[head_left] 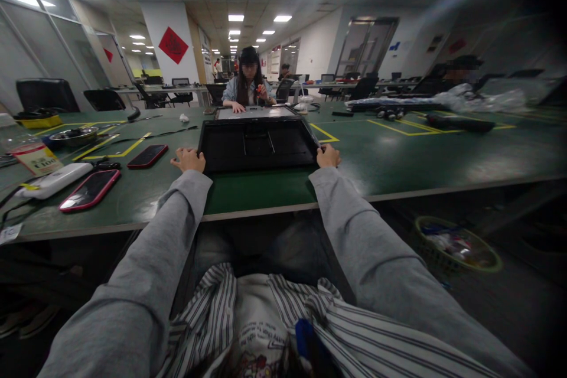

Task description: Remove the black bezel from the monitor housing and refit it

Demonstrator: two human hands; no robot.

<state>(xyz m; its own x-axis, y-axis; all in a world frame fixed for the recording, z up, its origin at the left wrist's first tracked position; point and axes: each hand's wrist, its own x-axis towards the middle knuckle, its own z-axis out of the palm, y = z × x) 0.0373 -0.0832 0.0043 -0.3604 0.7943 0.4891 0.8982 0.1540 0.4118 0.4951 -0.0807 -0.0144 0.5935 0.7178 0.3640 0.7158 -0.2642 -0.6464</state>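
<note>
A wide black monitor back cover (221, 147) lies in front of me on the green table, a recessed section at its middle. My left hand (189, 160) is closed on its left edge, near the front corner. On the opposite side, my right hand (328, 156) grips the right edge, its fingers curled. Both forearms stretch forward in grey sleeves. Just beyond the cover lies a light flat panel (225, 113), where a person across the table has one hand laid flat and a red tool (259, 90) in the other.
Left of me lie two phones (148, 156), a white power strip (59, 181), a metal bowl (75, 134) and a paper cup (38, 157). Yellow tape (325, 132) marks the green table (381, 165). Plastic wrap (469, 97) is at far right; a basket (458, 245) stands below.
</note>
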